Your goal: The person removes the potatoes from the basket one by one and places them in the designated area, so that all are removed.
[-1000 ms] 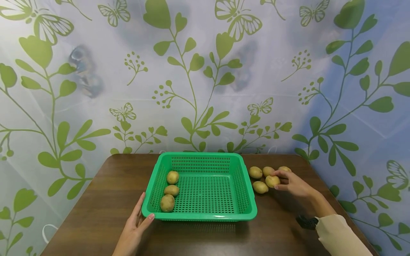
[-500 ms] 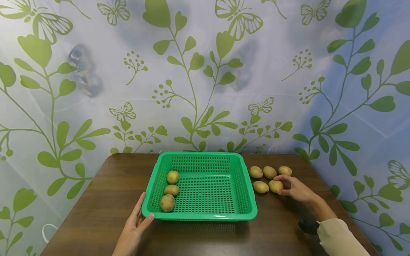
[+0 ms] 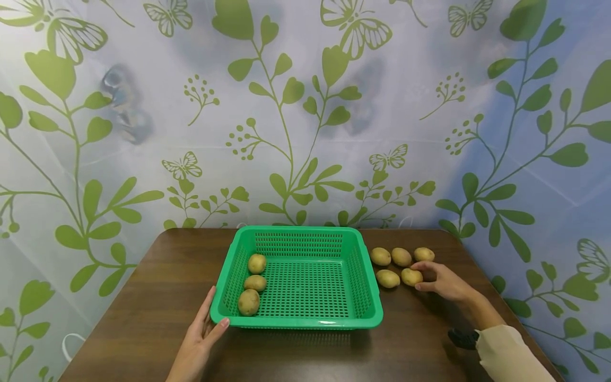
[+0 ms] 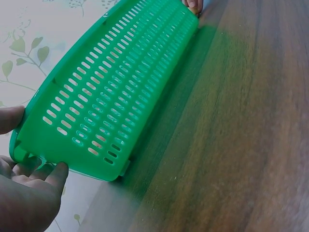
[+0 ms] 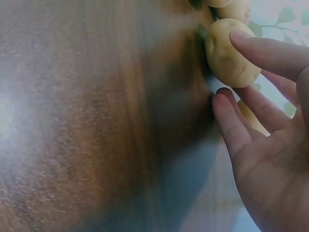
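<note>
My left hand (image 3: 195, 339) grips the front left corner of a green perforated plastic basket (image 3: 305, 322), thumb on the rim; the left wrist view has the fingers curled at its outer edge. In the basket, three potatoes line the left side: one at the back (image 3: 257, 263), one in the middle (image 3: 255, 283) and a larger one in front (image 3: 249, 302). To the right of the basket, my right hand (image 3: 444, 281) pinches a potato (image 3: 411, 277) between thumb and fingers, low at the table. The right wrist view shows the thumb over this potato (image 5: 231, 53).
Next to the pinched potato lies another potato (image 3: 388, 278). Behind them, a row of three holds a left potato (image 3: 381, 257), a middle potato (image 3: 401, 257) and a right potato (image 3: 424, 254). The brown wooden table (image 3: 143, 318) backs onto a patterned curtain (image 3: 296, 132).
My right hand has moved the pinched potato slightly right and toward me, apart from the back row. The left hand and basket have stayed in place.
</note>
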`<move>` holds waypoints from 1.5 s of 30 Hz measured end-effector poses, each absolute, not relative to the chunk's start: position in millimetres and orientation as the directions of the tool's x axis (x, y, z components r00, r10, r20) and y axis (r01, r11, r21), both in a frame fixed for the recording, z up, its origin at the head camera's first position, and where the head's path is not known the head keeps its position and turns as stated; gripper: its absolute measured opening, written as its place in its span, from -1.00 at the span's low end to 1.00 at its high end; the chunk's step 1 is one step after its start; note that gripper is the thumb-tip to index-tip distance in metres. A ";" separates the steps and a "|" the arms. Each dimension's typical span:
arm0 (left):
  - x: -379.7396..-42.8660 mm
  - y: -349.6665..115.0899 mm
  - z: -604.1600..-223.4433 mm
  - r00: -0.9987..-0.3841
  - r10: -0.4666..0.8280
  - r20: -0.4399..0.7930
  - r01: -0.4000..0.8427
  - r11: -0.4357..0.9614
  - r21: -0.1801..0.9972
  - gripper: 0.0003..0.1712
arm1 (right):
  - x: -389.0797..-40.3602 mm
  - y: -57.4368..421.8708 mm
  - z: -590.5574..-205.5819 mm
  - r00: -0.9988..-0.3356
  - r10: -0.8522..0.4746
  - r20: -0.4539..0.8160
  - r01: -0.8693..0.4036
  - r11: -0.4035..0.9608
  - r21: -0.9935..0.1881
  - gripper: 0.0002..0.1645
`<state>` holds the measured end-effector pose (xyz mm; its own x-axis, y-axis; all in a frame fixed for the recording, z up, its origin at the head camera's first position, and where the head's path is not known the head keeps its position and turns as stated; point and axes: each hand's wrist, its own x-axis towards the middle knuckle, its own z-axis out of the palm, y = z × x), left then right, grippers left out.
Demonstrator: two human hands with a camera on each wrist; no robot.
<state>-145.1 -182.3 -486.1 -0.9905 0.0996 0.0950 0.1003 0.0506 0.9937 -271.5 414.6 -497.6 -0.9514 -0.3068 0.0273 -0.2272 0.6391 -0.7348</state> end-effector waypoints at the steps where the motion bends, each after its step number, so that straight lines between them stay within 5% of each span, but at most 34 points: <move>1: -145.0 -182.4 -486.3 -0.991 0.099 0.096 0.101 0.050 0.994 -0.07 | -271.9 414.8 -496.7 -0.950 -0.310 0.026 -0.227 0.635 -0.738 -0.38; 9: -144.1 -182.9 -487.4 -0.991 0.098 0.090 0.096 0.054 0.994 -0.07 | -272.1 413.9 -485.8 -0.943 -0.332 0.005 -0.194 0.539 -0.820 -0.41; 45: -143.1 -181.6 -483.7 -0.989 0.118 0.088 0.088 0.001 0.996 -0.09 | -307.2 338.6 -417.5 -0.865 -0.501 0.011 -0.363 0.612 -0.703 -0.55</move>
<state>-143.1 -181.6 -483.7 -0.9891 0.1185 0.0876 0.0883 0.0007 0.9961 -307.2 338.6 -417.5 -0.8653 -0.5011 0.0107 -0.3631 0.6119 -0.7027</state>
